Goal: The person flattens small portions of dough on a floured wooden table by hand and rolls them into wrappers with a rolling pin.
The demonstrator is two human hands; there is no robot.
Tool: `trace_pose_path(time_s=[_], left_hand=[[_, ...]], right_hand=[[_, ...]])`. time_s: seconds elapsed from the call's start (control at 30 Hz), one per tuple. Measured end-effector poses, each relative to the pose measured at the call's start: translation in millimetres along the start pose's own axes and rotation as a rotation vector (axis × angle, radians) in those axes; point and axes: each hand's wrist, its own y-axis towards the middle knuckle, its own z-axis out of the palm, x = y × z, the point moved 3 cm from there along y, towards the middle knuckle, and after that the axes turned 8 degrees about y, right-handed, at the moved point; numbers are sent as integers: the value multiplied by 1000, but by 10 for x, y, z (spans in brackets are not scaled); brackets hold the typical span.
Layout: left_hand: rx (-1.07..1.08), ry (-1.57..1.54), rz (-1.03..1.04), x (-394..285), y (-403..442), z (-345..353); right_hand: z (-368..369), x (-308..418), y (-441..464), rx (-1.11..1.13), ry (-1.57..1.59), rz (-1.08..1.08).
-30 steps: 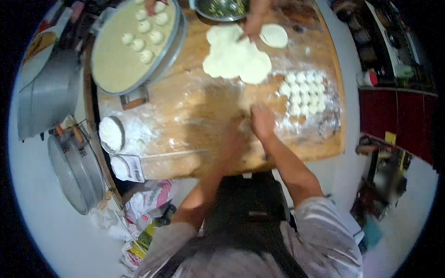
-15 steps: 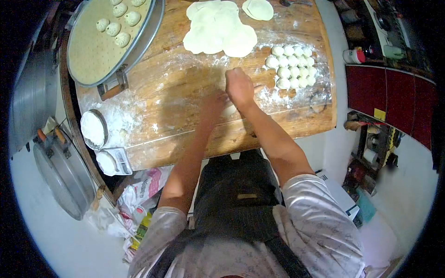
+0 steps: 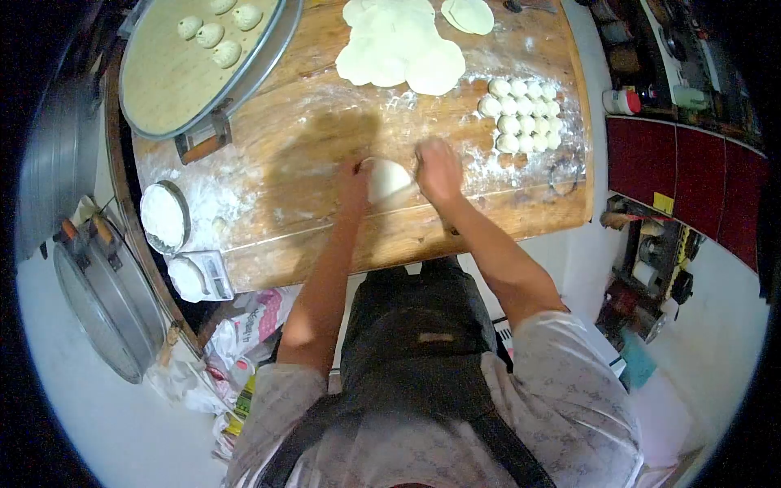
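A round dough wrapper lies on the floured wooden table between my two hands. My left hand pinches its left edge, and the fingers are partly blurred. Just right of the dough is my right hand, closed in a fist and smeared by motion. It is closed around a thin rolling pin that is almost wholly hidden now. Beyond my hands, flattened dough wrappers lie overlapping in a pile. To the right, small dough balls sit in rows on flour.
A large round steamer tray with several filled buns stands at the far left. A flour bowl and a small scale are at the left edge. More wrappers lie at the back.
My hands have moved apart, the left one leftward and the right one slightly right. The dough wrapper between them now shows more fully. The view has shifted slightly.
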Motion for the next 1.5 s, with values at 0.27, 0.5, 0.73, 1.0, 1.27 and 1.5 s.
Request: trace_pose_path(time_s=[0.27,0.5,0.73,1.0,1.27,1.5], left_hand=[[-242,257,345,-550,-512,-280],[-71,-259,-49,327,-54,-92],[-204,293,355,-235,-136,-72],[94,-623,107,-1783,315,161],[-210,504,977,-2660,567,1232],[-191,627,596,-1890,392,794]], right_hand=[[142,97,556,-97,-61,87],[-57,-46,-372,-59,20,-166],[205,82,391,31,216,321],[977,-749,-987,-78,128,-6],[115,-387,-799,230,49,-76],[269,-529,-1005,68,126,-48]])
